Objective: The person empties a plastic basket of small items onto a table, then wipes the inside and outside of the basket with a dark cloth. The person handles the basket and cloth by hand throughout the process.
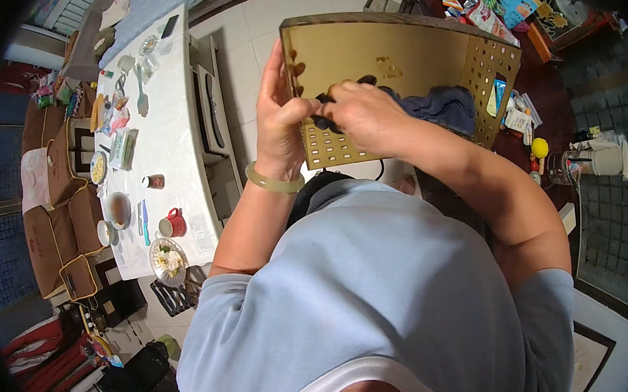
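Note:
A tan box with square perforations is tilted in front of my chest, its inside towards me. My left hand grips the box's left side, the thumb over its edge; a pale green bangle sits on that wrist. With bent fingers my right hand holds part of a dark cloth near the box's left edge, beside my left thumb. The rest of the cloth lies bunched inside the box towards the right. Brown marks show on the inner wall.
To the left stands a table with a white cover, bearing a red mug, a glass plate of food, a jar, knives and bowls. A dark red table with packets is at the right. Brown sofa far left.

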Action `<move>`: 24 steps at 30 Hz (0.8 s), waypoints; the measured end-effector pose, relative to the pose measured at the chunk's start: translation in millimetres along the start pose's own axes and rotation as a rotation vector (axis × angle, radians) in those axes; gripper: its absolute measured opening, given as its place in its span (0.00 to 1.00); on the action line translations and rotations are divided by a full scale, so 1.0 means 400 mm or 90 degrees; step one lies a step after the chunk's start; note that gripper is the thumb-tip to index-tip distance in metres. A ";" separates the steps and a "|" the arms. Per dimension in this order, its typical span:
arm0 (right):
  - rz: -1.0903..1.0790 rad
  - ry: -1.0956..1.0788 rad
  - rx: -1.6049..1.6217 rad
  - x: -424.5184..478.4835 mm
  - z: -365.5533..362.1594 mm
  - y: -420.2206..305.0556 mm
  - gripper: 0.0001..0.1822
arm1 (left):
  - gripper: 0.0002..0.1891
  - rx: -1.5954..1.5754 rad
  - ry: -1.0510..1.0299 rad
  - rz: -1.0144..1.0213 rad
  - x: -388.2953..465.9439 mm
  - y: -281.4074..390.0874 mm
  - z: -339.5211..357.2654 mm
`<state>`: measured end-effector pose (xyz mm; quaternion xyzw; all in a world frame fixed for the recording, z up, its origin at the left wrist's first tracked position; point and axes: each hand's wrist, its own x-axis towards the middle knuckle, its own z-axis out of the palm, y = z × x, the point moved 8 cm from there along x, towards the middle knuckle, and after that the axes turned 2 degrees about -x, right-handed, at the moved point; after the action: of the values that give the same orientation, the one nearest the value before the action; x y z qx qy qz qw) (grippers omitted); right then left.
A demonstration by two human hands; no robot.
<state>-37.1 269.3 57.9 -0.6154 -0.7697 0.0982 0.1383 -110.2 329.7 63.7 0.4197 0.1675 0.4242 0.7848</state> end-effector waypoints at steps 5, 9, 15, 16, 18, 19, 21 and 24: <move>-0.069 -0.174 -0.094 0.025 0.093 -0.031 0.14 | 0.45 0.025 0.024 -0.016 -0.018 -0.013 -0.012; -0.105 -0.101 -0.115 0.002 0.093 -0.037 0.14 | 0.38 0.044 0.037 -0.018 -0.029 -0.026 -0.016; -0.076 -0.187 -0.165 -0.042 0.029 -0.026 0.18 | 0.37 -0.005 0.026 0.006 -0.031 -0.019 -0.004; -0.080 -0.159 -0.159 -0.061 0.025 -0.007 0.18 | 0.37 0.003 0.028 0.008 -0.029 -0.017 -0.007; -0.055 -0.140 -0.156 -0.089 0.015 0.028 0.18 | 0.37 -0.002 0.020 0.014 -0.024 -0.016 -0.014; -0.025 -0.149 -0.159 -0.100 0.013 0.045 0.18 | 0.37 -0.005 0.017 0.016 -0.024 -0.017 -0.015; 0.015 -0.165 -0.171 -0.121 0.012 0.077 0.17 | 0.38 -0.005 0.026 0.019 -0.025 -0.016 -0.012; 0.044 -0.196 -0.232 -0.154 0.022 0.132 0.13 | 0.40 0.004 0.020 0.029 -0.026 -0.015 -0.011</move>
<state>21.2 221.3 27.0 -0.6341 -0.7650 0.0551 -0.0980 -115.9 321.7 55.3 0.4193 0.1712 0.4481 0.7708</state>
